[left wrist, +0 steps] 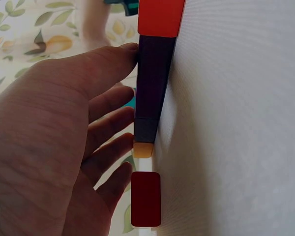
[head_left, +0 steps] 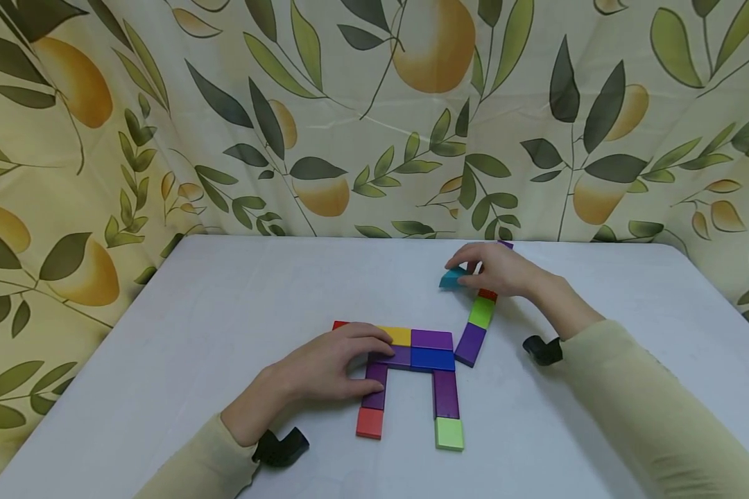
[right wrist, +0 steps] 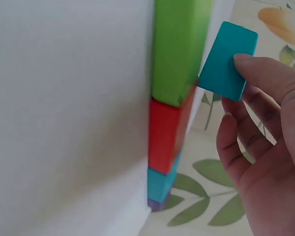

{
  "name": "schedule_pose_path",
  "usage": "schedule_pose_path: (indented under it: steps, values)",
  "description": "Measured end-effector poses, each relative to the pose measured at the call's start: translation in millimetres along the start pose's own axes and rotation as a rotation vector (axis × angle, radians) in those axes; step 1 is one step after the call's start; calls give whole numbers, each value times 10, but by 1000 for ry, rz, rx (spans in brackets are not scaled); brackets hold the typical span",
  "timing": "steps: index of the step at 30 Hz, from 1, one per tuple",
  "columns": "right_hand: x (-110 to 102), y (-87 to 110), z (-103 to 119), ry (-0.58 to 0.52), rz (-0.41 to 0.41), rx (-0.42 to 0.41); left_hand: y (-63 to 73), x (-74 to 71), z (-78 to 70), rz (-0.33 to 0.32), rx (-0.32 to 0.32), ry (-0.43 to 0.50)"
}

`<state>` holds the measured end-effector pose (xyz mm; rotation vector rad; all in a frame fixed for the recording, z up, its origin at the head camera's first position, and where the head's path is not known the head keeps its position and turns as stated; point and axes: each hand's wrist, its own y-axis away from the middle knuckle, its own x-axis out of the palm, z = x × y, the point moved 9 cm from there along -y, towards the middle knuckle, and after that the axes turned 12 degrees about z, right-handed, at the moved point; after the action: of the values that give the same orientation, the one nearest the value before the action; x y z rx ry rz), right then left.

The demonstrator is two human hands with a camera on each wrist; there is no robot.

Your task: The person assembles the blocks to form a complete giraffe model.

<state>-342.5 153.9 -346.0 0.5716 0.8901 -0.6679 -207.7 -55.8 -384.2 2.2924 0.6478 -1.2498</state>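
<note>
In the head view my right hand (head_left: 502, 270) pinches a teal block (head_left: 451, 279) between thumb and fingers, left of a slanted row of blocks. The right wrist view shows that teal block (right wrist: 226, 59) held tilted beside the row's green block (right wrist: 177, 49) and red block (right wrist: 164, 132). My left hand (head_left: 318, 364) rests over the left side of a flat figure of coloured blocks. Its thumb touches a purple leg block (head_left: 374, 395) and its loosely bent fingers lie on the upper blocks, partly hiding them. A red block (left wrist: 146, 199) shows near its little finger in the left wrist view.
Two legs hang from the figure, ending in a red block (head_left: 369, 423) and a light green block (head_left: 449, 434). A purple block (head_left: 471, 344) starts the slanted row by the figure's right corner. The white table (head_left: 256, 284) meets a fruit-patterned cloth (head_left: 381, 138) behind.
</note>
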Motion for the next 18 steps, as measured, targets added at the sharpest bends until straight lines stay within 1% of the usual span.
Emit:
schedule_pose_path:
  steps: [4,11,18]
  values:
    - [-182,74,-42,14,-56,30,-2,-3,-3,-6,9,-5]
    - [-493,262,-216,51,-156,113,1,-7,-7,-11,18,-6]
    - [-605,387,-492,52,-153,212,9,-3,-10,-8,19,4]
